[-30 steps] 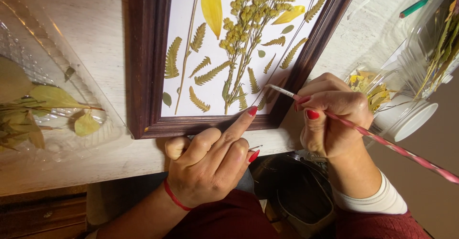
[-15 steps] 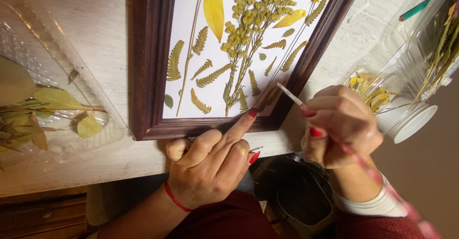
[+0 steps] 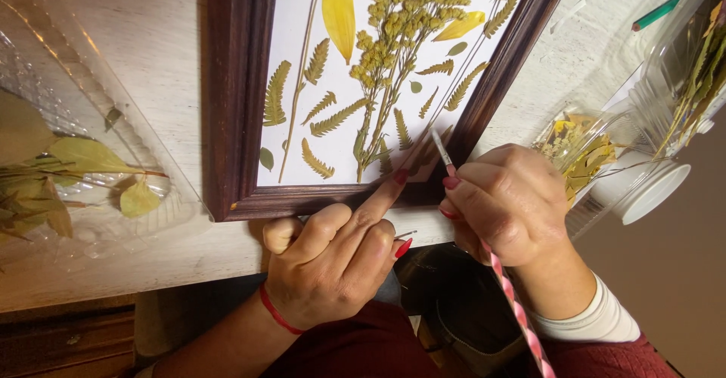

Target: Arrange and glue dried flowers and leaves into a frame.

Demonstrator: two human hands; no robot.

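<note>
A dark wooden picture frame (image 3: 227, 105) lies on a pale table and holds a white sheet with pressed yellow flowers and fern leaves (image 3: 386, 68). My left hand (image 3: 333, 261) rests at the frame's lower edge, its index finger stretched out and pressing on the lower right corner of the sheet; a thin metal tool shows under its fingers. My right hand (image 3: 510, 204) grips a thin paintbrush (image 3: 518, 314) with a pink and white striped handle, the tip touching the sheet beside that fingertip.
A clear plastic tray (image 3: 91, 113) with dried green-yellow leaves sits at the left. At the right stand a clear container of dried plants (image 3: 681, 75), a small clear box of yellow petals (image 3: 578, 143) and a white lid (image 3: 654, 192). The table edge runs under my hands.
My right hand has turned so the brush handle now points down toward me instead of out to the right. The left hand has stayed put with its finger on the sheet.
</note>
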